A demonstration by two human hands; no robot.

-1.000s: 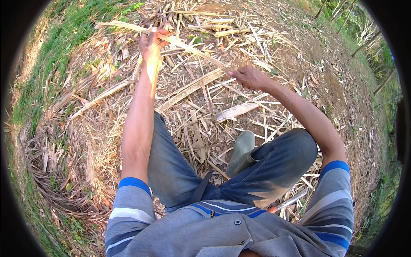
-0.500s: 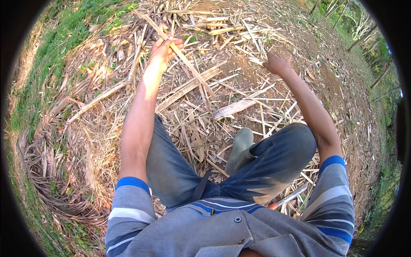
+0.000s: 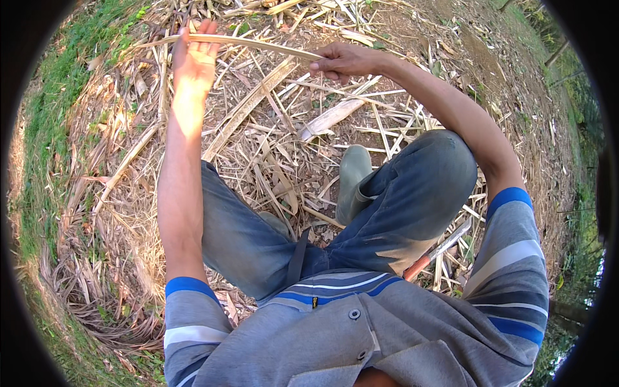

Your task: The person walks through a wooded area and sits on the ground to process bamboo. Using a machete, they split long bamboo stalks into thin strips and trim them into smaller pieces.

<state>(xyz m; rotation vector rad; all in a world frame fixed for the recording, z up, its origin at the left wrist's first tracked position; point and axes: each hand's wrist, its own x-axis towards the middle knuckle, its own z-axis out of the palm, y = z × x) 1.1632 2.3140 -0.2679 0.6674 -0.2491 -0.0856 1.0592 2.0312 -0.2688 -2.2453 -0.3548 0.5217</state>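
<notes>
A long, pale, bamboo-like strip [image 3: 258,44] runs across the far part of the view, bowing slightly between my two hands. Its left part lies over the palm of my left hand [image 3: 195,64], held in the crook of the thumb while the fingers stretch out. My right hand [image 3: 348,61] is closed on the strip's right end, thumb pressed against the curled fingers. Beneath the hands lie a wide split piece [image 3: 251,106] and a pale flat slab [image 3: 332,119] on littered ground.
My bent legs [image 3: 412,187] and a green rubber boot [image 3: 353,177] fill the near middle. A bladed tool with an orange-red handle [image 3: 419,266] lies beside my right thigh. Split pieces [image 3: 277,8] are heaped at the far side; dry fronds [image 3: 109,309] and grass [image 3: 64,109] lie left.
My right hand has moved left and taken hold of the strip's end. My left hand has shifted left and away from me; the strip has swung from slanting to nearly crosswise.
</notes>
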